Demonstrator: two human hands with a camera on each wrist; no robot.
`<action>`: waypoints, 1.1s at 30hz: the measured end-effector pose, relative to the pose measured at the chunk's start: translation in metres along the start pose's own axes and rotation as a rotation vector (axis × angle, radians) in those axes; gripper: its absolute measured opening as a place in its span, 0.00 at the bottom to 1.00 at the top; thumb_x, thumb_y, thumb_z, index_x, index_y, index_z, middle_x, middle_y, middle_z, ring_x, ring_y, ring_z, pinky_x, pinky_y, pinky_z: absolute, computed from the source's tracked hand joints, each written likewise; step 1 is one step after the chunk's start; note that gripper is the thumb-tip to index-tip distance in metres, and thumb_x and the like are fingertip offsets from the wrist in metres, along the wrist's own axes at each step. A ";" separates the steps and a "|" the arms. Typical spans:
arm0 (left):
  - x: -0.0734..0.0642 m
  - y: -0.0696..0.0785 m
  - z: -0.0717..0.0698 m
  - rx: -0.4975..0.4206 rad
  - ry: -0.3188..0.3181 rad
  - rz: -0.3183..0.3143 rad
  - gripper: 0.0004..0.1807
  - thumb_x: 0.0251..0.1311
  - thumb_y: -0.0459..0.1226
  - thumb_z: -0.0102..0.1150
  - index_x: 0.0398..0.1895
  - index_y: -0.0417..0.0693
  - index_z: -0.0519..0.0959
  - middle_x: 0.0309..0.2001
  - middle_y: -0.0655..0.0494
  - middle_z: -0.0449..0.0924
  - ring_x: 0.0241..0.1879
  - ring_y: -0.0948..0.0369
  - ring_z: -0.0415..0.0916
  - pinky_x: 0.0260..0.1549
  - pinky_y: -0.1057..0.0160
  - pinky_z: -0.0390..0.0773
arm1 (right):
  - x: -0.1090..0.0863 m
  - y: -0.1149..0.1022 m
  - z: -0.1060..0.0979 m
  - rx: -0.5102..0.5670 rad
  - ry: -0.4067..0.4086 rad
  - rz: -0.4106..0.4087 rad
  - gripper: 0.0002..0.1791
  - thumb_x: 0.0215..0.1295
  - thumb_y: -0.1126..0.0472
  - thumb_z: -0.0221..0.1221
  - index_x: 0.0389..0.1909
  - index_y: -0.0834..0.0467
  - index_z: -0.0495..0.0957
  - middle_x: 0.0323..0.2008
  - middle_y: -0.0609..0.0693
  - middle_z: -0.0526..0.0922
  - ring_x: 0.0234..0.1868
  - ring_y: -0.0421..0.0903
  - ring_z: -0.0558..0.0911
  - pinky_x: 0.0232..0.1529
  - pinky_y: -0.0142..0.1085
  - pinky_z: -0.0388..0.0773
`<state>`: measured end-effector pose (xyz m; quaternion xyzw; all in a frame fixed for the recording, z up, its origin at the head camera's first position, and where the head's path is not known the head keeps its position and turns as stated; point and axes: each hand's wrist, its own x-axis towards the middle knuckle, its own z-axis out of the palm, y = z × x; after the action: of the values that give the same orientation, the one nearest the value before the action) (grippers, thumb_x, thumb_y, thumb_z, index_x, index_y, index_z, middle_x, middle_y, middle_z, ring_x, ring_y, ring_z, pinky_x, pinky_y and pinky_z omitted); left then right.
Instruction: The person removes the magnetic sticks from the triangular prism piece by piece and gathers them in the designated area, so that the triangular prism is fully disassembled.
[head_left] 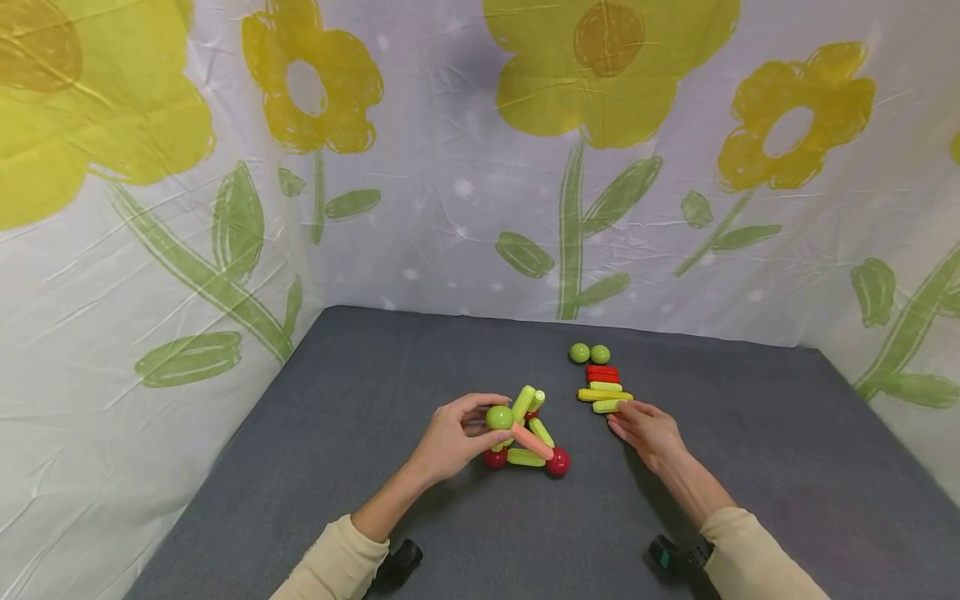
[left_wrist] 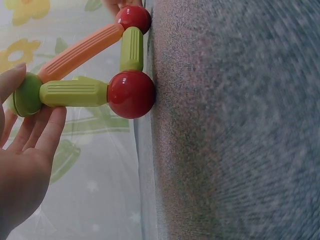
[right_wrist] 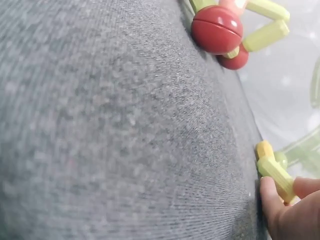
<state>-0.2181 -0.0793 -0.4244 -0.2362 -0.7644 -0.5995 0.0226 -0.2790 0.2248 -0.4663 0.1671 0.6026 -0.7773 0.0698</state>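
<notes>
My left hand (head_left: 456, 440) grips a green ball (head_left: 499, 417) at the top of a frame built of balls and rods. From that ball an orange rod (head_left: 533, 442) slopes down to a red ball (head_left: 557, 462). In the left wrist view, a yellow-green rod (left_wrist: 75, 93) joins the green ball to another red ball (left_wrist: 132, 94) at the table surface. More yellow-green rods link the base, and two stick up at the back. To the right, my right hand (head_left: 651, 435) pinches a short yellow-green rod (head_left: 607, 407) between thumb and fingers, at the near end of a row of rods.
Beyond the right hand lie a longer yellow rod (head_left: 603, 395), another short yellow-green rod (head_left: 604, 387) and red rods (head_left: 602, 374). Two loose green balls (head_left: 580, 353) sit behind them. The dark grey table (head_left: 360, 358) meets a flower-patterned cloth (head_left: 450, 250) at its back.
</notes>
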 end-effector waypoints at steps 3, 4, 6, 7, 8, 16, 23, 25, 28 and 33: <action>0.002 -0.016 0.001 0.002 0.006 -0.001 0.24 0.54 0.28 0.67 0.55 0.33 0.75 0.52 0.41 0.76 0.48 0.50 0.78 0.45 0.57 0.78 | 0.002 -0.001 0.000 -0.013 0.019 0.007 0.31 0.69 0.70 0.53 0.67 0.74 0.52 0.33 0.50 0.79 0.33 0.41 0.82 0.45 0.36 0.79; 0.003 -0.021 0.002 0.003 0.009 0.000 0.24 0.54 0.29 0.67 0.56 0.34 0.75 0.52 0.42 0.76 0.48 0.51 0.78 0.45 0.58 0.78 | 0.002 -0.001 0.000 -0.020 0.025 0.010 0.30 0.69 0.70 0.53 0.67 0.74 0.53 0.32 0.50 0.80 0.33 0.41 0.82 0.45 0.36 0.79; 0.004 -0.028 0.002 0.000 0.013 0.008 0.24 0.54 0.31 0.68 0.55 0.38 0.76 0.52 0.45 0.76 0.47 0.54 0.79 0.44 0.60 0.78 | 0.003 -0.002 -0.001 -0.041 0.041 0.016 0.29 0.69 0.69 0.54 0.66 0.74 0.54 0.30 0.50 0.80 0.31 0.41 0.83 0.42 0.35 0.80; 0.004 -0.029 0.002 -0.002 0.012 0.016 0.24 0.54 0.32 0.68 0.55 0.39 0.76 0.52 0.45 0.76 0.47 0.54 0.79 0.44 0.61 0.79 | 0.004 -0.002 -0.001 -0.052 0.050 0.019 0.29 0.69 0.68 0.54 0.65 0.74 0.55 0.30 0.50 0.80 0.31 0.41 0.83 0.41 0.35 0.80; 0.005 -0.029 0.002 -0.002 0.011 0.020 0.24 0.54 0.33 0.68 0.55 0.39 0.76 0.51 0.46 0.77 0.47 0.55 0.79 0.44 0.62 0.79 | 0.005 -0.002 -0.001 -0.064 0.059 0.023 0.29 0.69 0.68 0.54 0.65 0.75 0.56 0.29 0.50 0.80 0.30 0.41 0.83 0.41 0.35 0.80; 0.004 -0.029 0.002 0.008 0.015 0.015 0.23 0.53 0.34 0.69 0.54 0.42 0.77 0.50 0.51 0.77 0.46 0.59 0.79 0.44 0.62 0.78 | 0.005 -0.003 -0.003 -0.101 0.082 0.068 0.29 0.70 0.66 0.52 0.66 0.75 0.57 0.33 0.52 0.79 0.32 0.41 0.82 0.41 0.35 0.80; 0.004 -0.029 0.001 -0.002 0.015 -0.011 0.23 0.53 0.34 0.70 0.54 0.44 0.78 0.50 0.52 0.77 0.47 0.58 0.79 0.45 0.61 0.78 | 0.000 -0.003 -0.004 -0.134 0.080 0.051 0.30 0.72 0.63 0.50 0.68 0.73 0.54 0.37 0.56 0.78 0.30 0.41 0.83 0.38 0.34 0.81; 0.004 -0.029 0.001 0.000 0.013 -0.010 0.23 0.53 0.35 0.70 0.54 0.43 0.78 0.50 0.51 0.77 0.47 0.57 0.79 0.45 0.61 0.78 | -0.001 -0.003 -0.004 -0.144 0.078 0.049 0.30 0.72 0.62 0.50 0.69 0.71 0.54 0.36 0.55 0.78 0.29 0.40 0.83 0.37 0.34 0.81; 0.004 -0.029 0.001 -0.002 0.013 -0.005 0.23 0.53 0.35 0.70 0.54 0.42 0.77 0.51 0.49 0.77 0.47 0.56 0.79 0.45 0.62 0.78 | -0.002 -0.004 -0.003 -0.133 0.013 0.043 0.31 0.73 0.59 0.50 0.69 0.70 0.52 0.37 0.53 0.77 0.32 0.40 0.82 0.39 0.33 0.80; 0.005 -0.030 0.001 -0.007 0.007 -0.009 0.24 0.53 0.35 0.70 0.55 0.40 0.77 0.51 0.49 0.77 0.47 0.56 0.79 0.45 0.63 0.78 | 0.000 -0.007 0.000 -0.098 -0.163 0.033 0.32 0.74 0.55 0.48 0.70 0.67 0.50 0.47 0.56 0.74 0.40 0.42 0.80 0.47 0.33 0.77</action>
<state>-0.2339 -0.0816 -0.4503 -0.2310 -0.7632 -0.6031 0.0217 -0.2810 0.2262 -0.4598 0.1094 0.6292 -0.7567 0.1396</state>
